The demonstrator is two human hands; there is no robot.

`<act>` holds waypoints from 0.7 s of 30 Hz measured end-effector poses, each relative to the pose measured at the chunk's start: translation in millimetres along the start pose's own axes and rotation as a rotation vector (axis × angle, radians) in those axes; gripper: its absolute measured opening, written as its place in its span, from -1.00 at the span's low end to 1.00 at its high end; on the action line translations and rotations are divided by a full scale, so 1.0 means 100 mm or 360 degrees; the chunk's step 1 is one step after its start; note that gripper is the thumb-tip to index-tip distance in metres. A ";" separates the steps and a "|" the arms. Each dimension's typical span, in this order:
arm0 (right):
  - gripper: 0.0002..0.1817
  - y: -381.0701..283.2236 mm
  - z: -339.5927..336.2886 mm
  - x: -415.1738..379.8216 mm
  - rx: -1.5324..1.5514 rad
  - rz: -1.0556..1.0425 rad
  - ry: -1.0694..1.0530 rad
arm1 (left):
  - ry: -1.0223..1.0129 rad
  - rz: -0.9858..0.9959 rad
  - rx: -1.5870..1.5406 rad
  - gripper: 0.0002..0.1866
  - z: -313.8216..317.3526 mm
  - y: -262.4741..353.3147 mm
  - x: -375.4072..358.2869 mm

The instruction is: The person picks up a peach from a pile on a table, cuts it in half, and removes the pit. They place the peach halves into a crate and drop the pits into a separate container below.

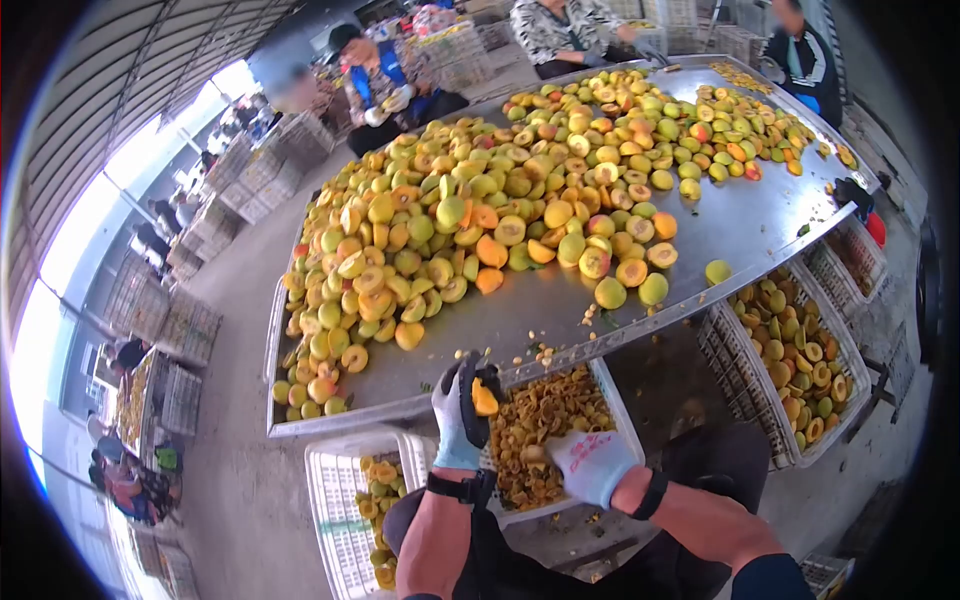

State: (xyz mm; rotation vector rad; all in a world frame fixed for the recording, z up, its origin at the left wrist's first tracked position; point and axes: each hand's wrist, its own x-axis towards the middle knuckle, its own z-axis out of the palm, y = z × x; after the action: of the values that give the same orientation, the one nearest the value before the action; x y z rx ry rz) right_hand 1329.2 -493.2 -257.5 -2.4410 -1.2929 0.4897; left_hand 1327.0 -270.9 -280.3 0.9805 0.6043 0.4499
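Observation:
My left hand point(460, 415), in a white glove with black on its palm and fingers, is closed around an orange peach piece point(484, 398) near the table's front edge. My right hand point(592, 465), in a white glove with red print, has its fingers curled over a crate point(625, 412) of brownish fruit scraps point(540, 420). A small brown shape shows at its fingertips; I cannot tell what it is. A large heap of yellow-green and orange peaches point(450, 210), many halved with pits showing, lies on the metal table point(720, 225) ahead.
At the left stands a white crate point(335, 495) with fruit pieces. Another crate point(725, 355) of peach halves sits to the right. Loose bits and a single peach point(717, 271) lie along the table's raised edge. Other people sit across the table; stacked crates point(265, 165) stand behind.

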 end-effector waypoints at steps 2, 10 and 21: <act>-0.80 0.20 0.29 0.00 -0.0119 0.0097 -0.0053 | -0.0151 0.0190 0.0077 -0.68 -0.10 0.24 -0.15; -0.79 0.15 0.05 0.06 -0.0106 0.0245 0.0077 | 0.0655 0.1156 0.1750 -0.78 -1.37 1.57 -1.06; -0.72 0.12 0.13 0.08 -0.0274 0.0154 -0.0139 | 0.1680 -0.0274 0.0761 -0.45 -4.11 0.07 -1.17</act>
State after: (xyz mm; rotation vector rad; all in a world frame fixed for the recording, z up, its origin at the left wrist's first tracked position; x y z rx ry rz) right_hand 1336.2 -491.1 -275.2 -2.6614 -1.3052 0.5357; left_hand 969.6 -79.6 -414.5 1.0840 1.7960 0.6782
